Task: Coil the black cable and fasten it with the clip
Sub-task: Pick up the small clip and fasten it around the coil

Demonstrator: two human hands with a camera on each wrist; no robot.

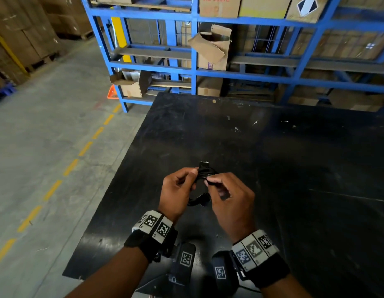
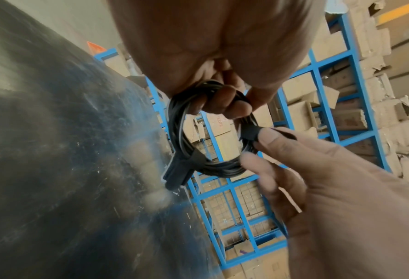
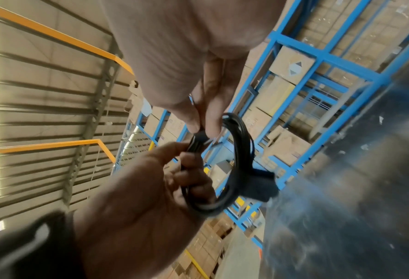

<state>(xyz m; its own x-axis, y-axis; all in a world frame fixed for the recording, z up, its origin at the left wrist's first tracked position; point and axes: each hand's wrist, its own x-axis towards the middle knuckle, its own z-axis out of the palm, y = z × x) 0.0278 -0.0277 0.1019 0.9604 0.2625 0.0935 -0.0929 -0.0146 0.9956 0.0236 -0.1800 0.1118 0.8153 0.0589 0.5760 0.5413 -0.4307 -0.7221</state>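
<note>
Black cable (image 2: 184, 120) sits coiled in the left hand (image 1: 178, 190); the right hand (image 1: 227, 194) pinches the clip (image 2: 250, 133). Loose fingers could let the loops spring apart.

Warehouse: blue racking (image 1: 247, 74) stacked with cartons (image 1: 220, 6)

Left hand (image 2: 213, 62) grips the coiled black cable (image 2: 182, 120); right hand (image 2: 318, 188) pinches the strap (image 2: 251, 132) on it.

Black cable (image 2: 187, 120) wound into small multi-turn loop, held mid-frame above worktop (image 1: 272, 158); black strap clip (image 2: 250, 132) wraps one side, plug (image 2: 174, 173) hanging lower left.
</note>
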